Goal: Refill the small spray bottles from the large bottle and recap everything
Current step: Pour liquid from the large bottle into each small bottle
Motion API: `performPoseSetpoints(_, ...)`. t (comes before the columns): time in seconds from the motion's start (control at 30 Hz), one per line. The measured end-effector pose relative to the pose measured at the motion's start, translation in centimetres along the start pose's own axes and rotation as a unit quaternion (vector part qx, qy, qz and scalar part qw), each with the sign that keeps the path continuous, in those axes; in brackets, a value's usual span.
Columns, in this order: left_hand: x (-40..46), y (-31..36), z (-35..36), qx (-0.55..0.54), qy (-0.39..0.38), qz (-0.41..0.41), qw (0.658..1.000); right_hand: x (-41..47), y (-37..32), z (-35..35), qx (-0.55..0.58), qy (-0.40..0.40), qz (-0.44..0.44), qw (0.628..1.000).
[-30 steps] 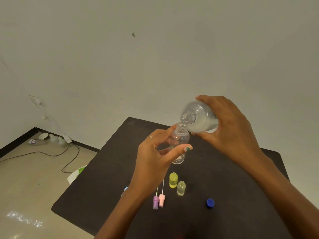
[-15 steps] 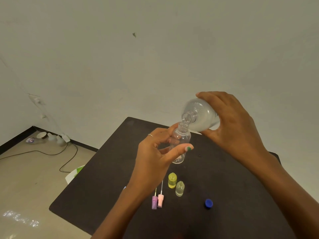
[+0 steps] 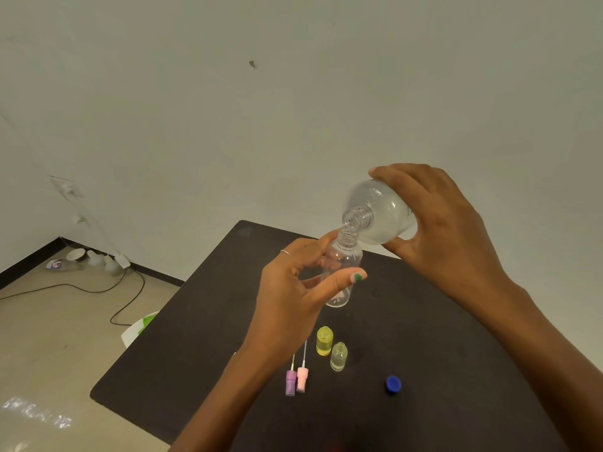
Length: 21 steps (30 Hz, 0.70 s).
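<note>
Large bottle [image 3: 383, 216] tipped steeper (than before)

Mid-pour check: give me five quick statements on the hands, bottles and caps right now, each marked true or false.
1. The right hand holds the large bottle tilted, its mouth at the neck of the small clear bottle. True.
2. The left hand rests flat on the table. False: it grips the small clear bottle above the table.
3. The blue cap lies loose on the table. True.
4. The yellow bottle has its sprayer fitted. False: its neck is open.
5. The pink sprayer and purple sprayer lie side by side. True.
</note>
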State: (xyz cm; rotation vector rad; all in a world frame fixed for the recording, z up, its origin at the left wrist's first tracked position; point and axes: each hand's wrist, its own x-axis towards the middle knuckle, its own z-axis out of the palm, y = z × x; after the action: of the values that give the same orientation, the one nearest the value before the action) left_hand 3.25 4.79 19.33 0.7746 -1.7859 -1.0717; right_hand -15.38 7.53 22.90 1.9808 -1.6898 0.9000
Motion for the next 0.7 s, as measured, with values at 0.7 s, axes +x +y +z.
performPoseSetpoints(0.7,0.29,0.00,0.06,-0.001,-0.008,0.015,1.000,0.52,0.26,-0.22,-0.008,0.000,-0.009,1.000)
